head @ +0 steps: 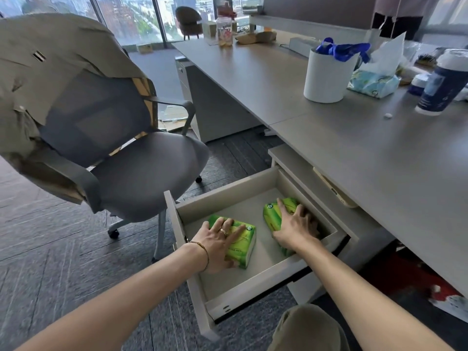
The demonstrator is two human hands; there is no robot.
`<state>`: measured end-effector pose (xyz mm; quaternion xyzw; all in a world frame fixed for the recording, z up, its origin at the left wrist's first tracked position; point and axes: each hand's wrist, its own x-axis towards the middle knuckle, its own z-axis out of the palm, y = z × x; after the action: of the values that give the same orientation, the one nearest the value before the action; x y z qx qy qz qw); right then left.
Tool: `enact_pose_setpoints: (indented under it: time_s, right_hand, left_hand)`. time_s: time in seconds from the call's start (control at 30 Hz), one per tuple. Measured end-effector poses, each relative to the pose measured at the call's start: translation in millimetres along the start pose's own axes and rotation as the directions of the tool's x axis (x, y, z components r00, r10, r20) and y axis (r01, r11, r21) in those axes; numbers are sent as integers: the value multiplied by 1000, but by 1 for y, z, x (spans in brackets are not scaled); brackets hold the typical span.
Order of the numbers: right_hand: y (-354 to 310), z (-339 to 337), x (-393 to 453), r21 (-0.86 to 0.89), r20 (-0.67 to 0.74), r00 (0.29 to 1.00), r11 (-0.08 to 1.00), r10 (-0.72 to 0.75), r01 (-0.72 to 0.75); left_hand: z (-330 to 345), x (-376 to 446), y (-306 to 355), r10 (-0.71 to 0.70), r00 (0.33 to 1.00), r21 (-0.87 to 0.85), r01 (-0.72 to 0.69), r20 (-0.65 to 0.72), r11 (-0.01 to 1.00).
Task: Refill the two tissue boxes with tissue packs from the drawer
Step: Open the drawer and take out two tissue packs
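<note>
Two green tissue packs lie in the open drawer (253, 285) under the worktop (379, 153). Left pack (240, 245) sits near the drawer's left wall, on the drawer floor. Right pack (274, 214) sits toward the back right corner, partly hidden under a hand. The packs are apart, bare drawer floor between them.

Left hand (217, 243) rests on top of the left pack, fingers (236, 235) spread and curved over its upper face, thumb at the near end; contact is clear, a full closed grip is not. Ring on one finger, thin bracelet at the wrist. Right hand (295, 228) covers the right pack, fingers curled over its far side toward the drawer's right wall, grasping it.

Drawer is pulled well out, its front panel toward the camera.

On the worktop: white cylindrical container (326, 77) holding something blue, an opened pale-blue tissue pack (373, 83) just beside it with a sheet standing up, and a dark cup with white lid (443, 84) further right.

Grey office chair (131, 168) stands left of the drawer, a beige jacket (38, 72) draped over its back.
</note>
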<state>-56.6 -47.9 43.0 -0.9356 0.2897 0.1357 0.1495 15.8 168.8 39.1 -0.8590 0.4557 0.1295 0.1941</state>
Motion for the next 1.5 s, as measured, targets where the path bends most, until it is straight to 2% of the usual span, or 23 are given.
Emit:
enact_pose_setpoints:
  time_s: [0.17,0.3,0.43,0.53,0.6,0.7,0.83,0.97,1.07,1.2,1.33,1.5]
  right_hand:
    - [2,-19,-26,186,-156,986,979,-60,89]
    - [4,-33,-59,174,-305,944,967,-125,185]
    - [7,-41,-77,238,-362,922,943,-138,234]
    - [8,-46,-87,256,-401,904,930,-145,263]
    - [8,-49,-92,263,-410,900,925,-151,275]
    - [9,-53,-99,298,-429,889,904,-161,307]
    - [10,-60,-108,320,-484,857,877,-174,358]
    - [17,-73,-121,328,-556,814,855,-168,401]
    - [31,-89,-131,316,-614,775,855,-147,412]
    - [63,-119,-149,313,-671,737,870,-81,381]
    - [105,-147,-169,443,-689,724,809,32,386]
    - [164,-180,-197,364,-734,673,887,87,283]
  left_hand:
    - [3,5,5,-13,1000,43,14,-12,999]
    - [-2,13,4,-53,995,-21,51,-89,998]
    - [3,21,7,-91,995,-164,86,-29,983]
    - [4,20,5,-65,998,-124,63,-12,990]
    - [3,20,4,-71,996,-125,64,-58,990]
    - [-3,17,6,-175,977,-339,124,-125,933]
    - [-23,6,11,-378,899,-652,152,-222,743]
    - [-49,-5,21,-510,792,-810,34,-336,586]
    - [-77,-13,35,-540,738,-849,-85,-406,522]
    - [-122,-15,59,-518,738,-869,-188,-433,458]
    - [-166,-6,89,-484,735,-864,-285,-474,415]
    - [-222,8,137,-415,744,-836,-353,-523,419]
